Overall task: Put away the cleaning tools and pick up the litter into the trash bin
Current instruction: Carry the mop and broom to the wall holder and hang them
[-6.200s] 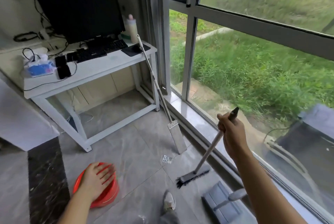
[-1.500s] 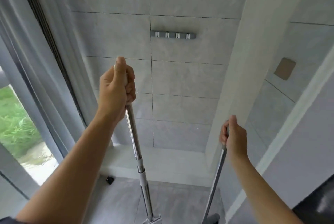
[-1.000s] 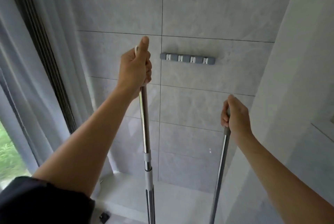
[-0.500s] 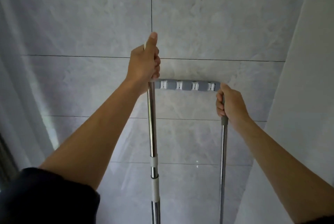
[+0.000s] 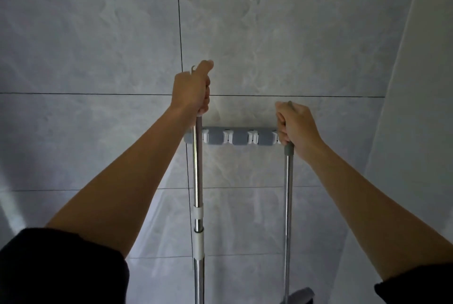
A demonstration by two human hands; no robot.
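**While both hands grip, two poles stand at the wall rack**

As the person faces the grey tiled wall [image 5: 294,34], both arms reach up towards a grey rack [image 5: 239,137] with white clips, fixed to the wall at the centre of the view. The left hand [image 5: 192,88], at about 11 o'clock from the rack, is wrapped round the top of the mop pole [image 5: 197,176], fingers closed tight on it and thumb laid up along its tip, where a small hook pokes out. The shiny pole drops straight down to 6 o'clock and crosses in front of the rack's left end; whether it sits in a clip I cannot tell. A white collar [image 5: 198,242] rings it lower down.

The right hand [image 5: 297,127], at 3 o'clock from the rack and covering its right end, is clenched round the grey grip of the broom handle [image 5: 288,193], whose tip shows just above the knuckles. That thinner pole also hangs upright, running down to about 5 o'clock, where a grey slanted part [image 5: 297,296] shows at the frame's edge. The two poles stand well apart, roughly parallel. A black sleeve [image 5: 61,267] fills the 7 o'clock corner.
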